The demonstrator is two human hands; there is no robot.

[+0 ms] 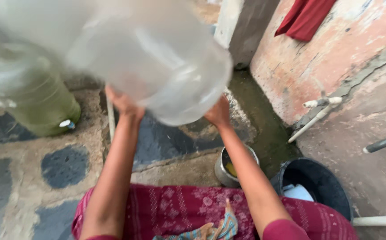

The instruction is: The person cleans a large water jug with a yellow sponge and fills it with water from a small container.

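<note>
Paving of grey stone patches set in pale mortar [64,166] fills the lower left of the frame, and on it, at the left edge, a green-tinted water container with a small tap [37,104] is stood upright. Just right of it, across the upper centre, a large clear plastic water jug [157,58] is held raised and tilted, blurred. It is gripped from below on both sides: the left hand [123,103] is pressed against its lower left side, the right hand [219,112] against its lower right, palms spread on the curved wall, probably because the body is too wide for one hand. Fingers are partly hidden behind the jug. Below, a maroon patterned garment [179,209] is seen over the knees. Between the forearms, a small steel pot [224,171] is set on the ground, and right of it a dark bucket [317,178]. White pipes [317,111] are run along the stained wall at right, where a red cloth [306,18] is hung.
</note>
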